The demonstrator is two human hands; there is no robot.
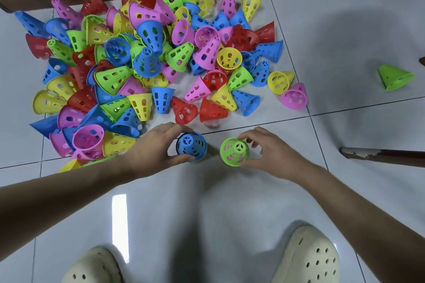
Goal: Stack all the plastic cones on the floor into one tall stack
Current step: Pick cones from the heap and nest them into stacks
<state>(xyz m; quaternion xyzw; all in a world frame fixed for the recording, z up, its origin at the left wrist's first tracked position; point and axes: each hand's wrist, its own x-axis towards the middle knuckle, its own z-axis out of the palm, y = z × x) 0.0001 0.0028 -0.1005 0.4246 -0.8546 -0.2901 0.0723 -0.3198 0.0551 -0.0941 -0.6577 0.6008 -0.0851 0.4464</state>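
L hand grips upright blue cone, R hand grips green cone beside it, loose pile behind — risk: two rival stacks, or skewed nesting jams.

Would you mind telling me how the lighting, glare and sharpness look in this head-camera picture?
Head view: even indoor light; a bright window-shaped glare patch on the glossy floor; a broad soft shadow darkens the tiles from upper right to below the hands. Wide-angle bending curves the grout lines. The cone pile is fairly sharp; the lone green cone at the right edge looks softer.
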